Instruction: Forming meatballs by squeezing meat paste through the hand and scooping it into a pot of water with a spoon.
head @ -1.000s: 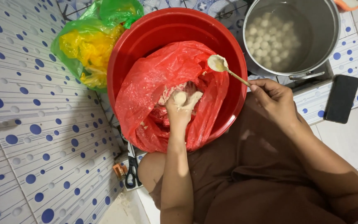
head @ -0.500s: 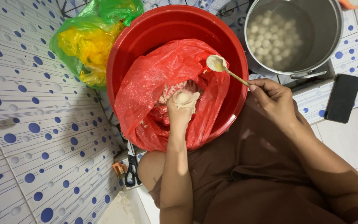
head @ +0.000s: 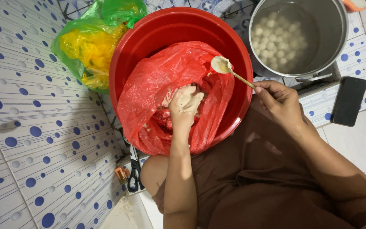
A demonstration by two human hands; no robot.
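Note:
A big red basin [head: 157, 29] holds a red plastic bag [head: 157, 80] with pale dough inside. My left hand [head: 184, 106] reaches into the bag's mouth, smeared with dough and closed on a lump of dough [head: 187, 94]. My right hand [head: 281, 101] holds a spoon [head: 229, 71] by its handle at the basin's right rim; the spoon's bowl is coated with dough and points over the bag. To the upper right stands a metal pot [head: 335, 29] of cloudy water with several pale balls [head: 276, 42] in it.
A green and yellow plastic bag [head: 92, 46] lies left of the basin against the dotted tile wall [head: 30, 127]. A dark phone [head: 349, 101] rests on the floor at right. Scissors [head: 134, 178] lie by my knee. The pot sits on a burner.
My left hand has dipped a little deeper into the bag and turned around the dough lump. The spoon and my right hand have stayed almost still.

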